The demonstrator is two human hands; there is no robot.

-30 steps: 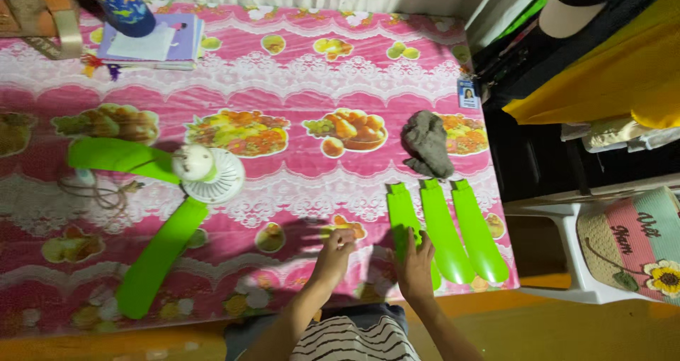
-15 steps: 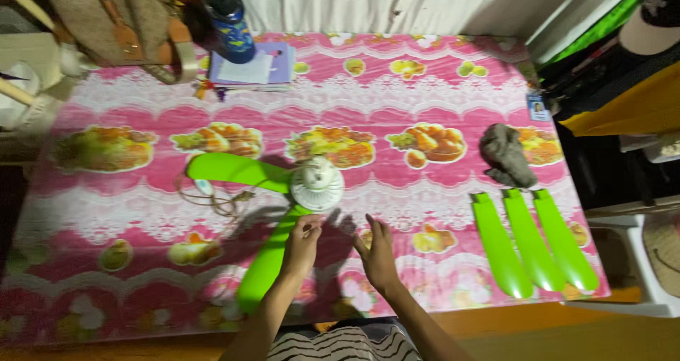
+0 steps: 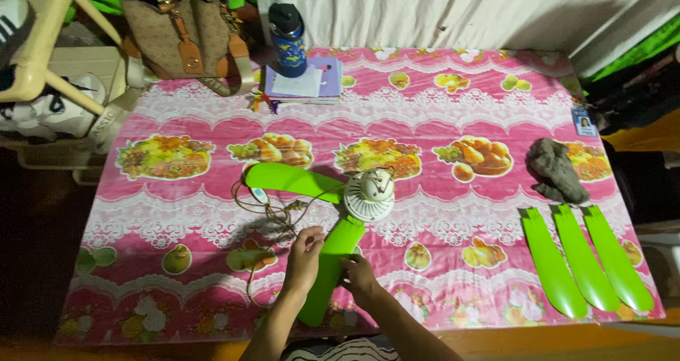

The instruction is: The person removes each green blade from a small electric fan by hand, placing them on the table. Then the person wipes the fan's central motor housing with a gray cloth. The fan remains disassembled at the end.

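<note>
At the upper left of the frame a pale plastic chair [image 3: 32, 63] stands beside the tabletop [image 3: 453, 113], which wears a pink cloth printed with fruit. A brown handbag [image 3: 188, 38] rests on its far left corner, and just right of it a dark blue bottle [image 3: 287, 38] stands upright against a small stack of notebooks [image 3: 304, 81].

In the lower middle lies a small ceiling fan: a white motor hub [image 3: 369, 194] with two bright green blades attached. One blade [image 3: 290, 180] points to the left, and a thin cord [image 3: 265, 209] loops on the cloth below it. The other blade [image 3: 333, 269] runs down toward the near edge. The left hand [image 3: 304, 258] grips that lower blade at its left edge, fingers curled over it; the right hand [image 3: 358, 276] presses against its right edge, so both hands close on the blade from either side.

Further right, a crumpled grey rag [image 3: 556, 170] sits on the cloth. Below it, at the lower right, three loose green blades [image 3: 584, 258] lie side by side, well apart from the hands.
</note>
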